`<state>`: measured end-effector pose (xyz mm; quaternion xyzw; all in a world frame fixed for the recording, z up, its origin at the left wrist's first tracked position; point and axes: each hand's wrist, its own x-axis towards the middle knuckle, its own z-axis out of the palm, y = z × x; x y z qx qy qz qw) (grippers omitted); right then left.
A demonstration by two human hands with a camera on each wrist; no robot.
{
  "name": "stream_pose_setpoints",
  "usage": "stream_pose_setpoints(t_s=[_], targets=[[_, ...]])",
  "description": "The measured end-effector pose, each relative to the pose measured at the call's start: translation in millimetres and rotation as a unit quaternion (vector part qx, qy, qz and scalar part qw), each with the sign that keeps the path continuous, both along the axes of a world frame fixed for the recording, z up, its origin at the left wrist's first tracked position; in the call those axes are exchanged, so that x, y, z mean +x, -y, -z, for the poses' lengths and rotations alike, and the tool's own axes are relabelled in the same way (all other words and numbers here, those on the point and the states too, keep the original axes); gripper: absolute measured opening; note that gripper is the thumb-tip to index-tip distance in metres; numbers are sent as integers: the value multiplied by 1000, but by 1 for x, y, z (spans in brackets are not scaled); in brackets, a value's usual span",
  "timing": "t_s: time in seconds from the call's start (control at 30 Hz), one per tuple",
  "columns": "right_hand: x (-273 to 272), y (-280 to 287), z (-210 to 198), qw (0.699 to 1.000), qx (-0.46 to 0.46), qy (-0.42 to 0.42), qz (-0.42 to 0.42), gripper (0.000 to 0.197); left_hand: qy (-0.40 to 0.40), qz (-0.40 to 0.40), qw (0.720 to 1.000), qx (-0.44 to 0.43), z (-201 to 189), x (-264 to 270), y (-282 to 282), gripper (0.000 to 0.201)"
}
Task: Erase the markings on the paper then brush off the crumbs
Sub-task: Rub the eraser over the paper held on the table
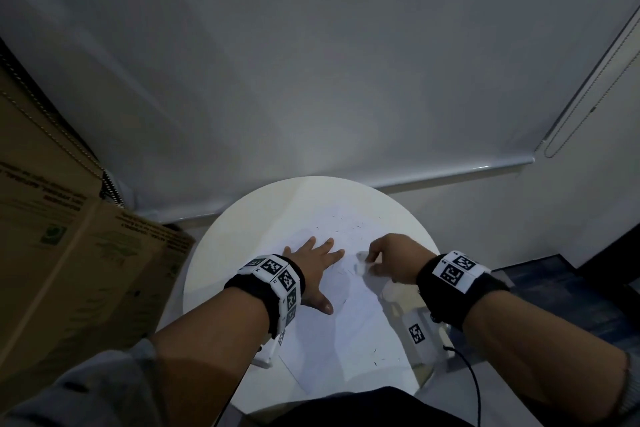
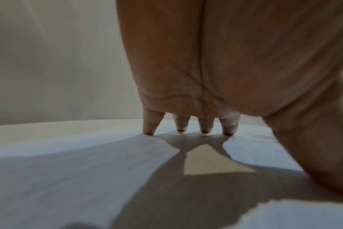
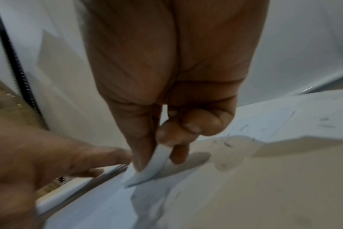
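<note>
A cardboard box (image 1: 59, 253) stands at my far left, beside the round white table (image 1: 242, 218). The paper (image 1: 332, 333) lies on the table in front of me, running from the near edge up toward the middle.

My left hand (image 1: 313, 265) lies flat on the paper's left part, fingers straight and spread, thumb out to the side; from the left wrist view the fingertips (image 2: 148, 128) press down on the sheet.

Dark crumbs (image 1: 341, 224) are scattered on the paper beyond my fingers, and a few more lie near its lower right corner. Faint pencil markings (image 1: 341, 269) show between my two hands.

My right hand (image 1: 389, 258) is just to the right of the left, fingers curled. They pinch a white eraser (image 3: 147, 168) between thumb and fingers, its lower tip on the paper; the view is blurred.

A black cable (image 1: 472, 388) runs down from under my right wrist.
</note>
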<state>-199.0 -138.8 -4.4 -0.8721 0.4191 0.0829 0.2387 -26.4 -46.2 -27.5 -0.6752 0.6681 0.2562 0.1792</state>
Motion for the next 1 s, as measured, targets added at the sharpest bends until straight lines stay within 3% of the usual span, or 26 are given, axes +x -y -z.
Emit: stream_pose_setpoints(t_s=[0.1,0.27,0.43,0.57,0.73,0.9,1.0], targets=[[-4,8,-2,998,-54,11,27,20,-4,1,1000,2,0,0,0,111],[-6,-7,1,997,61,-13,-39,11,-8,0,1000,0,1,1,0,112],[-5,8,-1,999,-41,4,6,18,-11,-2,1000,-3,1,1,-1,111],[-5,-7,1,997,67,-13,-42,14,-10,-1,1000,-5,2,1,-1,112],[3,7,-2,999,-49,13,16,18,-4,-1,1000,-8,3,1,0,111],[13,-16,6,997,24,-7,-67,19,-2,1,1000,-22,6,2,-1,111],[16,-8,3,1000,-10,14,-24,19,-1,0,1000,-21,6,3,-1,112]])
